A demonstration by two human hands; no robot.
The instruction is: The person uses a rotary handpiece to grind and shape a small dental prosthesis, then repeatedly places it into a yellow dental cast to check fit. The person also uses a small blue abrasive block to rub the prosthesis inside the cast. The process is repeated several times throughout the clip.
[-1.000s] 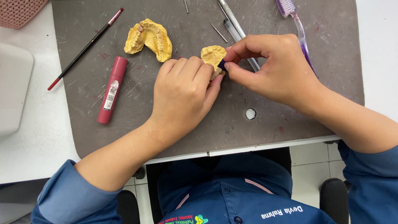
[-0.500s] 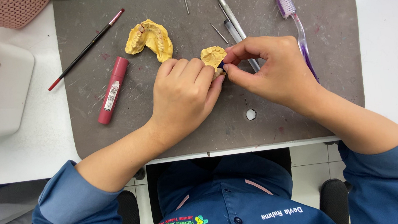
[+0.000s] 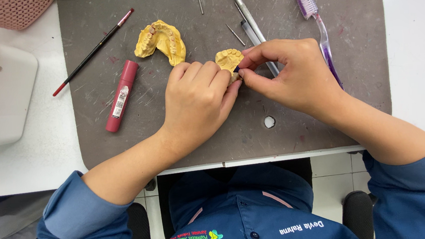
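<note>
Two yellow dental casts lie on the grey mat. The small cast sits mid-mat, pinched in the grip of the left hand, while the right hand pinches a small dark thing against it. The larger cast lies up-left of it. One red tube with a white label lies farther left, beside one red-tipped brush; one purple toothbrush lies right.

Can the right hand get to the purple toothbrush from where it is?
Probably yes. The right hand lies right beside the toothbrush, nothing between them, but its fingers are busy at the small yellow cast.
</note>
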